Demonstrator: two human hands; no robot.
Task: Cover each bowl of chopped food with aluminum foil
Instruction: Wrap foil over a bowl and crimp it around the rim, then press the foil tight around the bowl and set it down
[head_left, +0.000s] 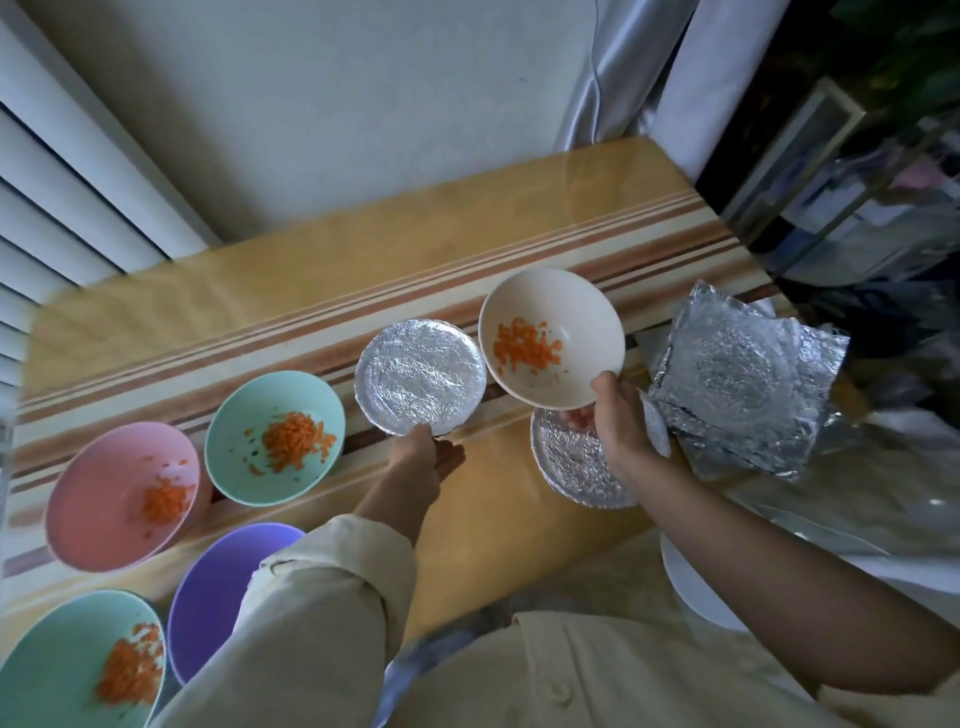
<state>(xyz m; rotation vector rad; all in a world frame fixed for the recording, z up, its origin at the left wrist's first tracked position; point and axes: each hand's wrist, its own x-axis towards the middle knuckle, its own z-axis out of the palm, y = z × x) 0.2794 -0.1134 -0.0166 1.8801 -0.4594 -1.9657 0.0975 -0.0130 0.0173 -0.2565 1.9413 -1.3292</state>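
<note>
The person's left hand (422, 457) reaches to the middle of the striped yellow tabletop (208, 306) and pinches the near rim of a round bowl sealed with crinkled aluminum foil (421, 376), thumb on top and the fingers (453, 456) stretched beneath the rim. To its right, the right hand (618, 423) grips a cream round bowl (556, 306) by its near rim, thumb over the edge and fingers under the base, holding it tilted and raised; a small heap of chopped orange carrot (524, 348) lies inside it, uncovered. Directly under this hand sits a second foil-covered bowl (571, 467), partly hidden by the wrist. Further right lies a loose stack of square foil sheets (748, 384), its edges ragged. On the left stand four more open bowls: a teal bowl (234, 447) and a pink bowl (98, 493) in the farther row, a purple bowl (218, 597) and another teal bowl at the near left corner (52, 670). Both teal bowls and the pink one hold carrot; the sleeve hides the purple bowl's inside. A white plate's edge (696, 592) shows near right.
</note>
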